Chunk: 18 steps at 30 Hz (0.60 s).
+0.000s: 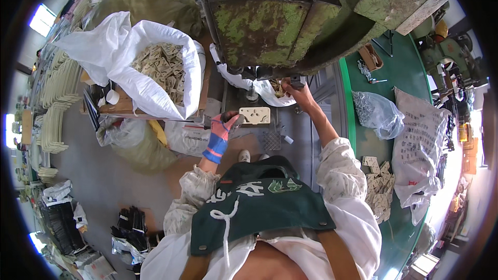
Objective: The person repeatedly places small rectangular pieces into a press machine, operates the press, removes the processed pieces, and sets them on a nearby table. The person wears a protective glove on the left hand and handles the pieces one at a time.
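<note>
Plate [255, 115] runs left-to-right lengthwise, left hand [223, 124] pinching its left end, right end sticking out free. Right hand [297, 92] is by the press [259, 31], can't tell its grip.

— What does the plate [254, 115] look like?
— Cream, flat and oblong, with rounded corners and several round and slot-like openings
— And its pose?
— Held by its left end, broad face up, long sides running left to right, on the wearer's side of the green press [259, 28]
— And the white bag [268, 95]?
— Open and crumpled, partly hidden by the press at its near edge, with pale pieces [277, 87] inside, too small to make out
</note>
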Tool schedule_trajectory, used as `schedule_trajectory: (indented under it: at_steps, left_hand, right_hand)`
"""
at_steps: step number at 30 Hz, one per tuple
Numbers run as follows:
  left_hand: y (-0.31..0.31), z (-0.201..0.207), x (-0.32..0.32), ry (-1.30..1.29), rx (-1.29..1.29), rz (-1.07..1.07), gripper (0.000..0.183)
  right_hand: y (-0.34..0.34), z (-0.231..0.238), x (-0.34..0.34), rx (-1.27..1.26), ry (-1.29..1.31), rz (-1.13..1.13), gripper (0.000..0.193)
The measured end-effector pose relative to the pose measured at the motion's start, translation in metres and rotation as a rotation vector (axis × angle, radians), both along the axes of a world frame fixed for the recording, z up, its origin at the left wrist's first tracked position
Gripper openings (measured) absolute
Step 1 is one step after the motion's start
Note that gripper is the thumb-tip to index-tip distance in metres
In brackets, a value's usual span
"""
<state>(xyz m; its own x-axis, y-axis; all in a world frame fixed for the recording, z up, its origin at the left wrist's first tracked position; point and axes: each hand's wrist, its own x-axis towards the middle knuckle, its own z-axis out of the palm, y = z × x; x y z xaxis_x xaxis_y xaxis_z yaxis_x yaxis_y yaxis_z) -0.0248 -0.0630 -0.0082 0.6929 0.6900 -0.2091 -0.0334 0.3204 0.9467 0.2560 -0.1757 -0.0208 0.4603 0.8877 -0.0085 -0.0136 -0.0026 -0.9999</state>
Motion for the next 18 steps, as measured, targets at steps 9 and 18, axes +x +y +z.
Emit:
schedule_trajectory:
  at_steps: [9,18]
  left_hand:
    - [-0.004,0.025,0.008,-0.041,0.236,-0.311,0.026]
    - [-0.001,0.069,0.018,0.007,0.833,-0.404,0.025]
  right_hand:
    - [-0.016,0.086,-0.052,-0.115,-0.164,0.228,0.023]
    - [-0.007,0.118,-0.076,-0.098,-0.498,0.377,0.020]
